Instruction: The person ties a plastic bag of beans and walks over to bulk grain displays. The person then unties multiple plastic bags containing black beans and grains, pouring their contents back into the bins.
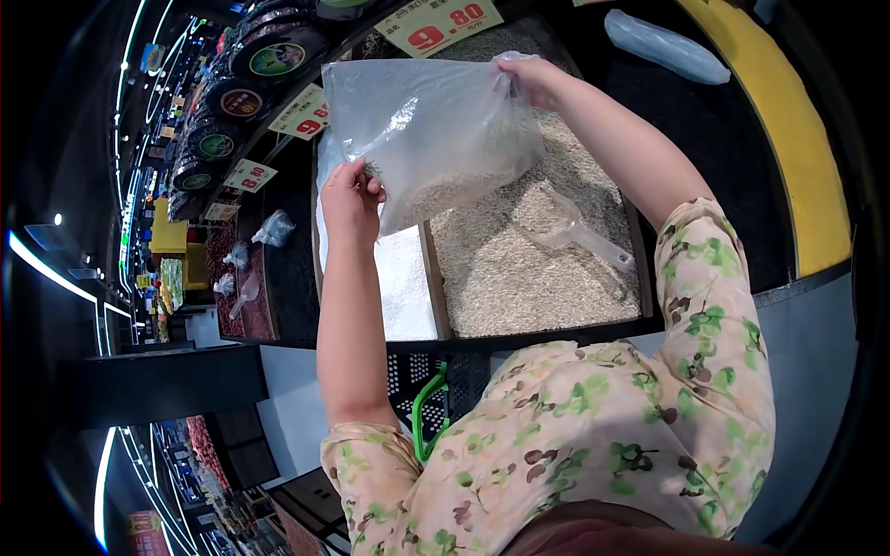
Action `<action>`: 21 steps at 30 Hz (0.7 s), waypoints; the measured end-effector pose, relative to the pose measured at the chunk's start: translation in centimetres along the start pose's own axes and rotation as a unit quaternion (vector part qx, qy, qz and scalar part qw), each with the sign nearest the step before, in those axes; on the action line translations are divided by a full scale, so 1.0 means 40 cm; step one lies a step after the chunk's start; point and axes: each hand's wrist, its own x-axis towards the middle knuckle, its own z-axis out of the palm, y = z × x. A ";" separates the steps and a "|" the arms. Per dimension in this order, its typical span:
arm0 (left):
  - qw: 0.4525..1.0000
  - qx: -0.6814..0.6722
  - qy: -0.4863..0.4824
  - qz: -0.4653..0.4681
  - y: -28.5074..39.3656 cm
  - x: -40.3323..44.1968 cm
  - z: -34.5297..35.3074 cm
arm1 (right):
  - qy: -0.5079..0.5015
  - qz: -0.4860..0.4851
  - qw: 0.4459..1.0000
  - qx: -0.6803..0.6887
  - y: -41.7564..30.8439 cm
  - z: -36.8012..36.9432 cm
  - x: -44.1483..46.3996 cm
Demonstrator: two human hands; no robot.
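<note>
A translucent plastic bag [417,120] is stretched between my two hands above a bin of pale grain. Some grain lies in its lower part. My left hand [351,199] is closed, its fingers pinching the bag's left lower side. At the upper right corner of the bag, my right hand [531,82] grips the gathered plastic. Below the bag, a clear scoop [565,227] rests on the loose grain [519,287], its handle pointing to the lower right. White grain or powder [405,278] fills the neighbouring compartment on the left.
A wooden divider [434,283] separates the two compartments. Price signs [440,26] stand along the back. A roll of plastic bags [666,46] lies on the black surface at right. Small tied bags [274,229] sit at left. Below the counter shows a green basket handle [426,412].
</note>
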 end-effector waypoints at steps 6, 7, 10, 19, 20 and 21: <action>1.000 -0.024 -0.014 0.008 0.084 0.026 0.012 | -0.010 -0.017 1.000 0.008 0.003 0.017 -0.029; 0.999 -0.023 -0.017 0.013 0.095 0.028 0.017 | -0.015 -0.015 1.000 0.003 0.002 0.018 -0.036; 0.999 -0.029 -0.005 0.013 0.125 0.034 0.028 | -0.008 -0.010 1.000 -0.004 0.001 0.033 -0.058; 0.994 -0.029 -0.061 0.081 0.227 -0.011 0.051 | -0.054 0.001 0.998 0.032 0.038 0.102 -0.108; 0.994 -0.031 -0.062 0.087 0.234 -0.018 0.047 | -0.054 0.003 0.998 0.030 0.040 0.107 -0.113; 0.993 -0.034 -0.063 0.094 0.241 -0.026 0.044 | -0.052 0.006 0.998 0.034 0.034 0.113 -0.129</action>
